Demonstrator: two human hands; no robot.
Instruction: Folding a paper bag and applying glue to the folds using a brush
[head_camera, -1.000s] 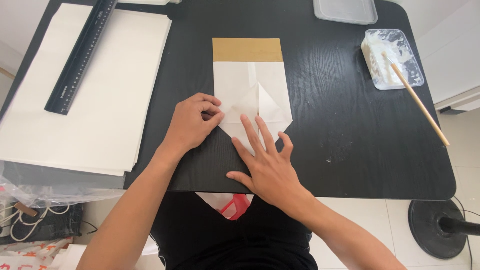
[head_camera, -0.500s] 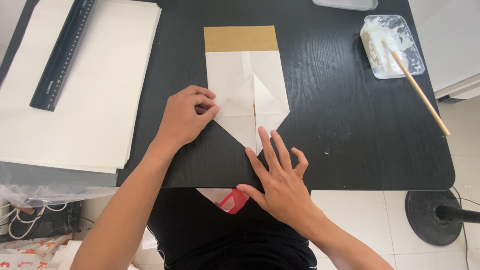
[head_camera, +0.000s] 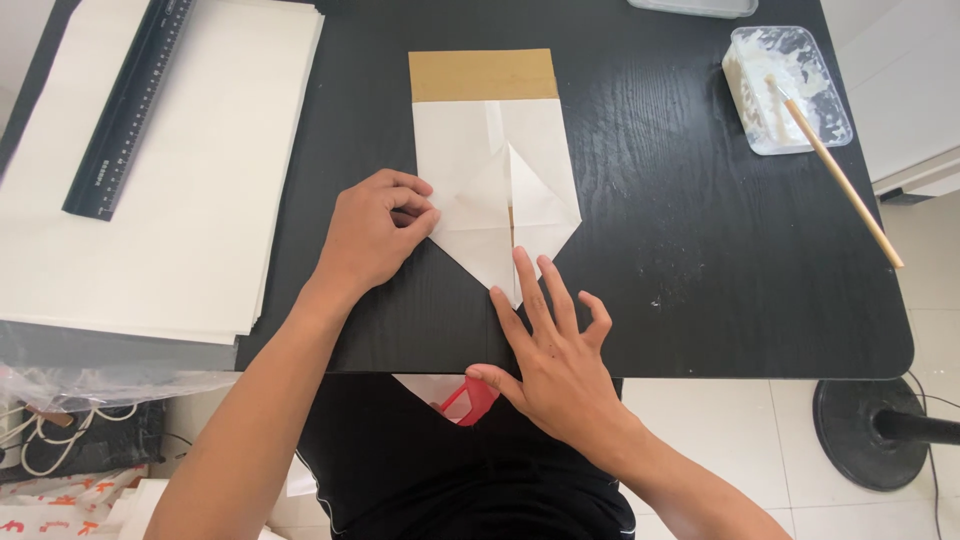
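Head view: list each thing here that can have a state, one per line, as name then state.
folded paper sheet: lying flat on the table, lower corners folded in to a point, tan band across its top
left hand: curled, pressing the paper's left fold
right hand: flat, fingers spread, fingertips on the paper's point
paper stack: flat, unfolded
black ruler: lying on the stack
paste tray: open, stick resting in it

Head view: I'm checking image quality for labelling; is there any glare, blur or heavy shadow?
Head view: sharp, evenly lit; soft sheen on the black wooden table; faint shadows under the left hand and right hand; the white folded paper shows clear creases.
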